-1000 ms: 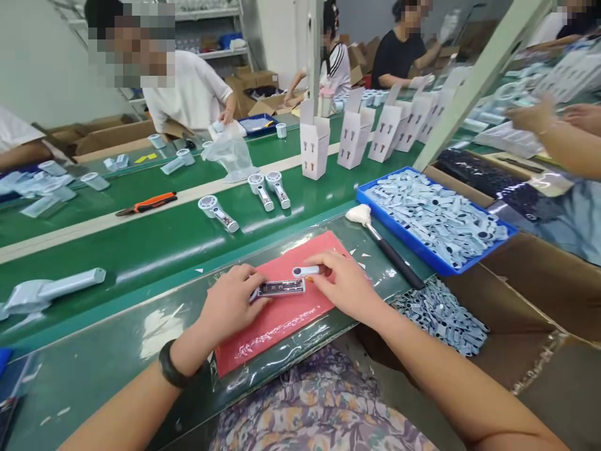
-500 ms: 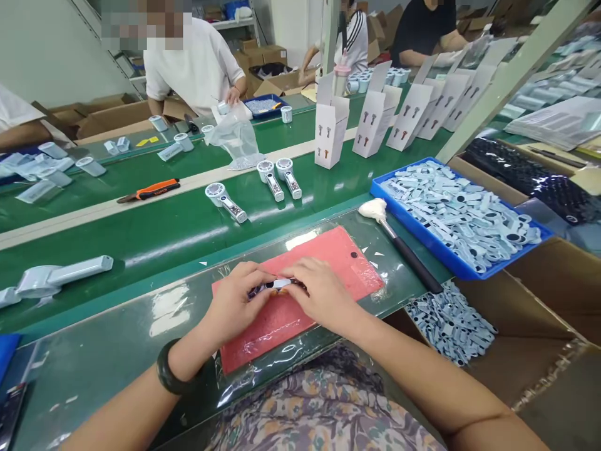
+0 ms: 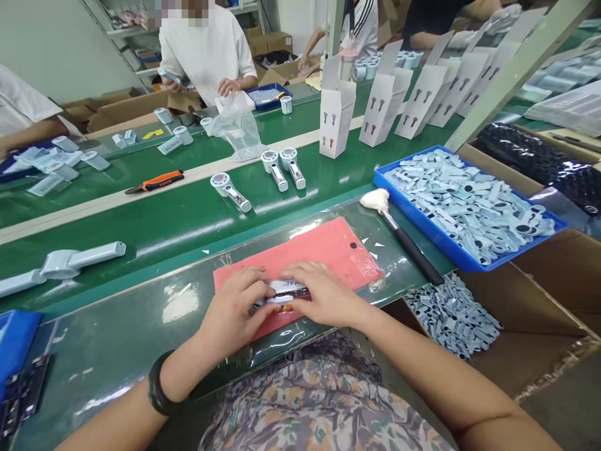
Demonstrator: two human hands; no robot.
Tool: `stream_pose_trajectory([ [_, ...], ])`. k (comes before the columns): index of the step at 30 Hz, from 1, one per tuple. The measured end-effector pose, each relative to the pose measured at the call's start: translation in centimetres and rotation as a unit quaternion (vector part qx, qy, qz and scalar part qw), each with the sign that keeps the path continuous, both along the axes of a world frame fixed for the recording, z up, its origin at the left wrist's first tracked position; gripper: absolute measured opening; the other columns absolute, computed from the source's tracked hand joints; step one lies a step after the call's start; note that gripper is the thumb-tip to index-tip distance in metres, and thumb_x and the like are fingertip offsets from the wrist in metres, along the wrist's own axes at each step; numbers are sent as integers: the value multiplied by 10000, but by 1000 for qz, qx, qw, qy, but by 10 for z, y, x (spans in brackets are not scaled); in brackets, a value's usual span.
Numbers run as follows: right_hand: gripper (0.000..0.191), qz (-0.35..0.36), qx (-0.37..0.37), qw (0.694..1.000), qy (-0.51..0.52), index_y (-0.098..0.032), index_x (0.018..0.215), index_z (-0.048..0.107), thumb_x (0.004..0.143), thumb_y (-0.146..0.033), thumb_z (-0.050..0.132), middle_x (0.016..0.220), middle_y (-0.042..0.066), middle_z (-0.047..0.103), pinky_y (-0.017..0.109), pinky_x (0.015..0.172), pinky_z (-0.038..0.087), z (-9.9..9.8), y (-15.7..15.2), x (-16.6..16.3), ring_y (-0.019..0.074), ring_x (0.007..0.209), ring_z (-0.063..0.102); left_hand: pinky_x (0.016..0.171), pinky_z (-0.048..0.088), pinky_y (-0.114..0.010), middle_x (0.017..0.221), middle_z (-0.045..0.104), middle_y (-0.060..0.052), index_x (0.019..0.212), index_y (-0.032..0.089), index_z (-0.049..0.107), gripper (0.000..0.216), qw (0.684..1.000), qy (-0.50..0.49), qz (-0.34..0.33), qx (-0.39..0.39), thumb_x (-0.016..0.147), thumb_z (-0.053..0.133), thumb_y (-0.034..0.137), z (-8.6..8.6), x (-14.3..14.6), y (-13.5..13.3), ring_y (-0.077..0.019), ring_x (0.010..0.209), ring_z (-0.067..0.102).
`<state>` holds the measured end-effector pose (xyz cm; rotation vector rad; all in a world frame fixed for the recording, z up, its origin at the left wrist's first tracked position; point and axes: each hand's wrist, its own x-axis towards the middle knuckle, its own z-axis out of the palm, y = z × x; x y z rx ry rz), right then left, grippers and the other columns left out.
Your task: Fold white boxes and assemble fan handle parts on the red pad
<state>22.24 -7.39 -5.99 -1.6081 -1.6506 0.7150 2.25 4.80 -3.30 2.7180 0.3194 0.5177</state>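
My left hand and my right hand are closed on the two ends of a small pale-blue plastic casing piece. Dark edging and printed letters show on it between my fingers; the rest is hidden. Both hands are low over a red mat, fingertips almost meeting. A black-handled hammer with a white-wrapped head lies to the right of the mat. Beyond it, a pale-blue handheld device lies on the green belt, left of two similar ones.
A blue tray of pale-blue parts is at my right, above a cardboard box with more. White cartons stand along the belt. Orange-handled pliers and a plastic bag lie farther off. A co-worker sits opposite.
More of the casing piece, with its lettering, now shows between my fingers, and it seems turned. My view has shifted slightly. The co-worker opposite now has one hand raised with a pale-blue part.
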Motion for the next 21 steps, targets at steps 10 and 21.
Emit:
stream_pose_trajectory([
  [10,357,-3,11,990,-139,-160,1354,590,1008,-233,540,1275,143,657,507,987,418,-12,-1,-16,318,1134,547,977,537,-555,1136,721,-120,1160,165,614,197,992,34,34,116,1028,480,223,-13,2,-17,-315,1128,655],
  [21,400,24,33,983,-178,-123,1376,564,1008,-275,531,1260,177,634,520,969,427,-16,3,-14,333,1109,530,1019,504,-566,1150,714,-145,1186,144,627,269,991,61,16,120,991,448,191,-8,4,-16,-317,1114,653],
])
